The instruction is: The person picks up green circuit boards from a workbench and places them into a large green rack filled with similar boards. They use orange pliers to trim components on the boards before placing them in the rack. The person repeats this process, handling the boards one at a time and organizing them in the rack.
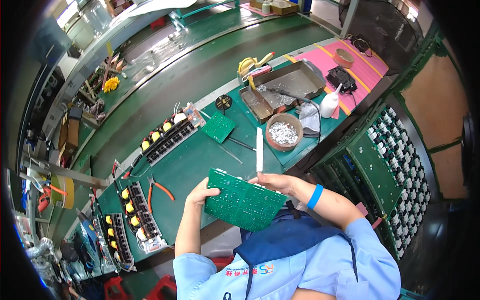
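Left hand [201, 192]: is gripping the green circuit board [245, 201] by its left edge.
Right hand [276, 182]: is touching the upper edge; whether it is gripping, I cannot tell.
Board place: is tilting before the navy apron [295, 234].
Board handling: supporting 2 edges, keeping thumbs off the face, should be safer.

From head height, a wide fisheye view looks down over the nearby circuit board [244, 201] and the counter [188, 161] beyond.

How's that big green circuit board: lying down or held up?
Held up: left hand grips the circuit board, with right hand at its far edge.
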The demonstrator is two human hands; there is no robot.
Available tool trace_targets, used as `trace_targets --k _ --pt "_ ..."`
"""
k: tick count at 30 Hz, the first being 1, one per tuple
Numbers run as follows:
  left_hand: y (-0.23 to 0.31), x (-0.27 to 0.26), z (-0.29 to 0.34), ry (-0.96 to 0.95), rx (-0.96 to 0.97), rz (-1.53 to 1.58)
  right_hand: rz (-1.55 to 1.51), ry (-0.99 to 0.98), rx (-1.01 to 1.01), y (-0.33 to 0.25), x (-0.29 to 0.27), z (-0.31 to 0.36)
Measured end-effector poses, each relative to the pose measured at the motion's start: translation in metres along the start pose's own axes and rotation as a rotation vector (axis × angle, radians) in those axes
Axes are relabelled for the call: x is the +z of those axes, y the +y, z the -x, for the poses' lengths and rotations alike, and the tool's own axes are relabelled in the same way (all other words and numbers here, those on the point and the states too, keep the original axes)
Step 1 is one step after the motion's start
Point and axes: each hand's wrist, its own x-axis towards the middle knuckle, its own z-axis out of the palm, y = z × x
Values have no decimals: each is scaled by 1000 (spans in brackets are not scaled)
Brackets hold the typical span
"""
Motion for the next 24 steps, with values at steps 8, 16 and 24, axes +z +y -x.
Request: trace_targets --k 8,16,24 --pt "-81 -35 133 547 372 416 675 589 -124 -11 -25 -53" --pt "-124 28 237 1056 886 834 1369 211 -258 39 59 -198" --pt "-134 90 267 1477 1040 877 1847 434 -654 81 103 -335"
